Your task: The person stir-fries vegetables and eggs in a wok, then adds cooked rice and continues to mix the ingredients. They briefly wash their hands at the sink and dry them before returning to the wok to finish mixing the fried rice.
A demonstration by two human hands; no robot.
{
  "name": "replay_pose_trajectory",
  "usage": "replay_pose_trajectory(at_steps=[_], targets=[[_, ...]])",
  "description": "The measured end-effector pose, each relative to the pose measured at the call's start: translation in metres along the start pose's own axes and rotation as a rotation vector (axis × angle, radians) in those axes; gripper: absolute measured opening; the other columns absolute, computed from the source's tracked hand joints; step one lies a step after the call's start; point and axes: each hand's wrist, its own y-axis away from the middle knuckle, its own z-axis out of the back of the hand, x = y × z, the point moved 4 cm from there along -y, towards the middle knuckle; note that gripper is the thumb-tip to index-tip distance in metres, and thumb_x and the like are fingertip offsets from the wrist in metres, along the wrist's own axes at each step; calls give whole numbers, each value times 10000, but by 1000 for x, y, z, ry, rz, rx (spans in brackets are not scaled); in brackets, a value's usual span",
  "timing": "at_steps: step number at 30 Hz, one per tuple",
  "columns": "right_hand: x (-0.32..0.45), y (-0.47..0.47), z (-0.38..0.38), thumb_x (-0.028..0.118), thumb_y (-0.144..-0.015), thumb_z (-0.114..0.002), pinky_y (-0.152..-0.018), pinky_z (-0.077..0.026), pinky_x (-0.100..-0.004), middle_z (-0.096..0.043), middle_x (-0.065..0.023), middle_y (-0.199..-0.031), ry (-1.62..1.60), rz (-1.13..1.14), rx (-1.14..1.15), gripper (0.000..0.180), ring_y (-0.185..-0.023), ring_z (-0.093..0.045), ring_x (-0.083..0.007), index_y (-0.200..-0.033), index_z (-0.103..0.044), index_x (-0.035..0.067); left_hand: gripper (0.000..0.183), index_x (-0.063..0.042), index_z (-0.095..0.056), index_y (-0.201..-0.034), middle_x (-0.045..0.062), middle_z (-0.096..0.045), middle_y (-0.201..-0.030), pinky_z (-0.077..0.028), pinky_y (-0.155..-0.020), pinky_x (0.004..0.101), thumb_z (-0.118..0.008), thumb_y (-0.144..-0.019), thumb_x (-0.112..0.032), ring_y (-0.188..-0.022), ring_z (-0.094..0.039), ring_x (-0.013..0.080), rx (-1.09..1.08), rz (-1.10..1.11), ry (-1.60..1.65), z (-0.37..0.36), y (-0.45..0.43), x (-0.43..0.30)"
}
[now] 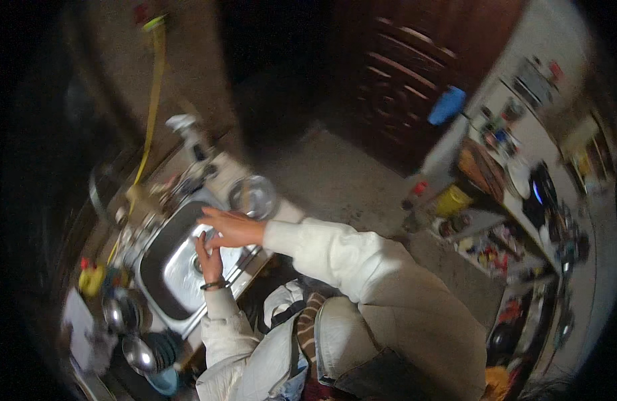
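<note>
Both hands are over a stainless steel sink (170, 260) on the counter at the left. My right hand (233, 228) reaches in from the right with its fingers spread above the basin, in a white sleeve. Just below it, my left hand (209, 258), with a dark band at the wrist, has its fingers raised close to the right hand's fingers. Nothing shows in either hand. Whether the hands touch is blurred. Beyond the right hand a round, shiny bowl (252, 197) stands at the sink's corner.
Metal bowls (139, 353) and a light-blue basin (164, 381) stand below the sink. A yellow hose or strap (152, 115) runs down behind it. A carved dark-red door (388, 85) is at the top. Shelves (493, 245) with kitchen goods line the right side.
</note>
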Motion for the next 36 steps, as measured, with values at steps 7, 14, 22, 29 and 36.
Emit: replay_pose_trajectory(at_steps=[7, 14, 22, 29, 36], targets=[[-118, 289, 169, 303, -897, -639, -684, -514, -302, -691, -139, -943, -767, -416, -318, 432, -789, -665, -202, -1185, -588, -14, 511, -10, -467, -1349, 149, -435, -1418, -269, -1098, 359, -591, -939, -289, -1328, -381, 235, 740, -101, 358, -264, 9, -216], [-253, 591, 156, 444, -891, -584, -875, -475, -451, -637, -192, -1126, 363, -1262, -125, 535, -987, -628, -338, -1250, -574, 46, 420, -33, -716, -961, 94, -709, -913, -470, -799, 329, -681, -839, -433, -875, -649, 207, 678, -148, -424, -503, -76, -147], [-280, 622, 309, 399, -856, -650, -871, -463, -405, -615, -214, -1101, 154, -989, -852, 528, -1000, -596, -353, -1207, -582, 11, 411, -85, -696, -964, 121, -686, -909, -481, -798, 400, -677, -814, -467, -873, -646, 297, 637, -239, 47, -704, -36, -226], [-431, 632, 478, 395, -862, -655, -931, -442, -414, -568, -224, -1165, 259, -1041, -1146, 556, -1066, -559, -384, -1211, -539, -22, 564, -91, -647, -1148, 145, -620, -1190, -326, -1041, 503, -655, -800, -534, -1139, -527, 339, 889, -546, -307, -804, -18, -268], [-553, 626, 629, 331, -842, -675, -943, -439, -432, -532, -249, -1199, 536, -964, -1422, 558, -1100, -524, -409, -1254, -501, -3, 524, -52, -643, -1113, 171, -611, -1184, -358, -1029, 470, -688, -800, -471, -1137, -517, 387, 989, -526, -179, -877, -37, -322]])
